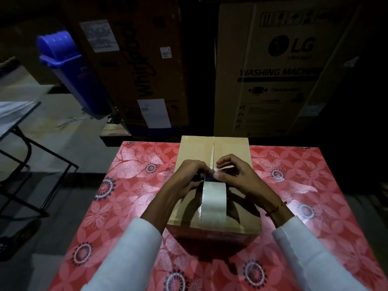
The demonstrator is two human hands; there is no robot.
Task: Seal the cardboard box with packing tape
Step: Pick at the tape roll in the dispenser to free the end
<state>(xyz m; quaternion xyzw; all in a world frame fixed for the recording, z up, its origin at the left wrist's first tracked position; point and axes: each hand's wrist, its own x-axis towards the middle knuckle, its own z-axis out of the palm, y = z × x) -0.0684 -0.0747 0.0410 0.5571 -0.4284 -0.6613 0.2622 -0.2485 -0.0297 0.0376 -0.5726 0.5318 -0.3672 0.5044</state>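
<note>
A small brown cardboard box [195, 152] stands on the red flowered table [130, 206], its two top flaps closed along a centre seam. A strip of pale packing tape [213, 204] runs from the box's near edge up the seam to my fingers. My left hand [186, 177] grips the tape roll, of which only a dark edge shows between the fingers. My right hand [235, 175] pinches the clear tape at the same spot, thumb and fingers curled over it. The far half of the seam is bare cardboard.
Two tall appliance cartons [273, 70] stand close behind the table. A blue swing-lid bin [69, 70] leans at the back left. A dark folding table [19, 122] stands on the floor at the left.
</note>
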